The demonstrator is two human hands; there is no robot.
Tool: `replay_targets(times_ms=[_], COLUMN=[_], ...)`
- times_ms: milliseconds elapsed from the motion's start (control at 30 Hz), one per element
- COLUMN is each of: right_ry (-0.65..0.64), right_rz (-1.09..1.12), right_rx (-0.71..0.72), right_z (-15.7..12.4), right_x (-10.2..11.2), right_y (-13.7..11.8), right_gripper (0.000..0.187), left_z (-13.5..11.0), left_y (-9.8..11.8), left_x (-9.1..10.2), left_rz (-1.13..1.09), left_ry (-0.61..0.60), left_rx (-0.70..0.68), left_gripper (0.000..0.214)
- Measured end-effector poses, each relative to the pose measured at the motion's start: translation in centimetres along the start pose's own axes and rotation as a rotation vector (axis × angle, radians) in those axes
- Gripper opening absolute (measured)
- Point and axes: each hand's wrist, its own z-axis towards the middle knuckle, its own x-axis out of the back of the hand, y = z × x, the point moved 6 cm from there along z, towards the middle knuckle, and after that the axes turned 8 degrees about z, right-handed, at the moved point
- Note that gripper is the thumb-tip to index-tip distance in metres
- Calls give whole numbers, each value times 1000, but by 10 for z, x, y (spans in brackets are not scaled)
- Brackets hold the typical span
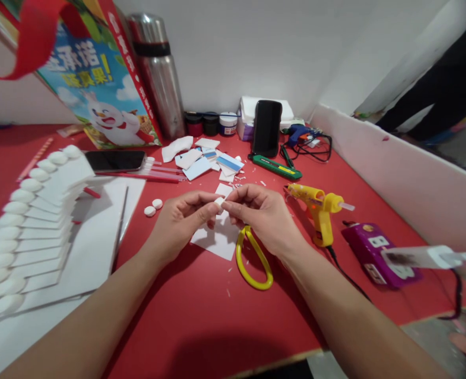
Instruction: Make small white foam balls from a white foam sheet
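Note:
My left hand (183,221) pinches a small white piece (219,202) between thumb and forefinger. From the other side, my right hand (262,213) closes its fingertips on the same piece, whose exact shape is partly hidden. Beneath both hands lies a white sheet (220,243). Scissors with a yellow handle loop (270,281) rest below my right hand, their blades out of sight. Two small white discs sit together left of my left hand, the nearer one (149,211) almost touching the other. Farther left stands a curved, stepped white board model (45,239) edged with several white rounded pieces (13,220).
White and blue scraps (197,163), a green utility knife (278,167) and an upright phone (267,128) lie beyond my hands. To the right are a yellow glue gun (319,213) and purple box (370,252). A steel flask (161,79) and picture bag (102,89) stand behind.

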Motion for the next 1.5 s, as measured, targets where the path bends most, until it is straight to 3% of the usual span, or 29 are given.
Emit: replay_targets(times_ms=[267, 700, 1067, 1167, 1367, 1500], right_ry=[-24, -12, -26, -29, -29, -25], right_rz=[23, 73, -38, -23, 215, 285], right_rx=[49, 48, 64, 65, -37, -74], right_z=[0, 0, 2, 2, 3, 4], right_x=[-3, 1, 0, 0, 4, 4], right_y=[0, 0, -2, -2, 4, 7], right_gripper=[20, 23, 19, 18, 22, 25], left_z=[1, -1, -5, -3, 3, 4], left_y=[0, 16, 29, 25, -3, -8], left_x=[2, 3, 0, 1, 5, 5], left_rz=[58, 275, 518, 462, 65, -27], left_ry=[87, 77, 61, 71, 49, 20], left_rx=[22, -154, -388, -326, 6, 22], left_gripper=[25, 20, 18, 17, 21, 18])
